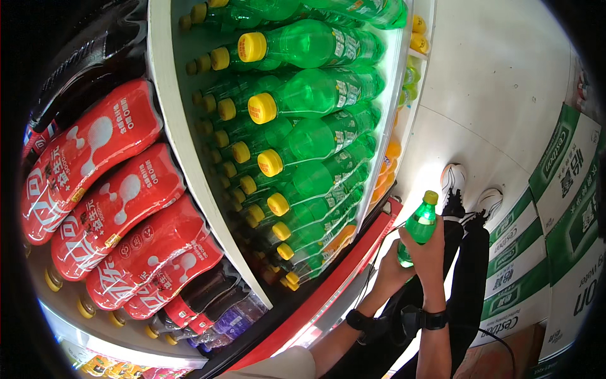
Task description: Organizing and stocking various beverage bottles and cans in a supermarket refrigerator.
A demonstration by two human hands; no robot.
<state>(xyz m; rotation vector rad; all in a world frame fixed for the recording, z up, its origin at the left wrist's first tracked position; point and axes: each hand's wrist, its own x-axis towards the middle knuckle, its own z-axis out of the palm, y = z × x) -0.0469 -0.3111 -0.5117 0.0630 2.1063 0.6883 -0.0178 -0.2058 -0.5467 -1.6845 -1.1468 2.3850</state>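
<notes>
Right of the shelf point(162, 69), the left hand point(392, 270) and right hand point(430, 252) both grasp a green bottle point(421, 225) (yellow cap point(430, 197) on, fill level unclear); similar bottles point(309, 95) line the shelf.

A bottle point(427, 218) sits in your hands point(429, 254), lower right of centre, between shelved bottles point(310, 93) leftward and stacked cartons point(564, 230) far right.

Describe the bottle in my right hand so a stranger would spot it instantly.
Find the shelf packed with rows of green bottles, then look right to the white shoes. Just below them in the picture, the right hand grips a single green bottle. Unlike the shelved ones, whose yellow caps face left, its yellow cap points up the picture.
</notes>
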